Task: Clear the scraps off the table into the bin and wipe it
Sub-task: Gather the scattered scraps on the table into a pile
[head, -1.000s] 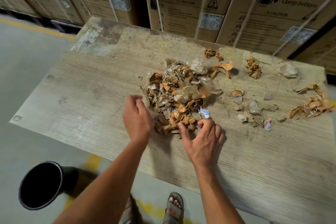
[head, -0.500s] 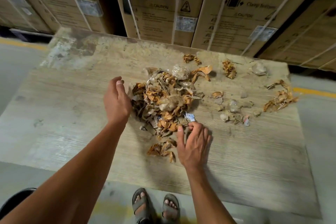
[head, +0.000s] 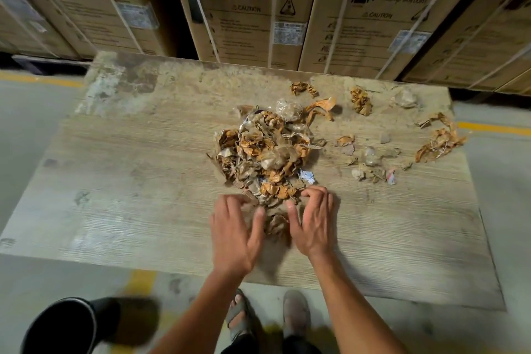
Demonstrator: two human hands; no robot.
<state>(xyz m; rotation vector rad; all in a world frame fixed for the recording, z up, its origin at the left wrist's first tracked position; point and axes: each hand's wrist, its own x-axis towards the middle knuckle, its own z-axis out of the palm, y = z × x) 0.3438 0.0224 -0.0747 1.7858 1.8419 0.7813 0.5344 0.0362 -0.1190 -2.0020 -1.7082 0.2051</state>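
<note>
Both hands (head: 275, 221) drawn together, cupping scrap pile's (head: 267, 152) near edge.

The only readable writing stands on the cardboard cartons stacked behind the counter. The right carton (head: 382, 17) carries "WASHING MACHINE" in large dark capitals along its top edge, cut off by the frame, with a black bar beneath whose word is too blurred to read. Lower on it stand "Clamp bottom" beside a dark box symbol, and "CAUTION". The middle carton (head: 253, 11) shows the letters "INE" at its top edge, then "Clamp bottom" and "CAUTION" next to a warning triangle. Its small print and white barcode label (head: 289, 33) are illegible. The left carton (head: 86, 6) bears a blurred "Clamp bottom".
</note>
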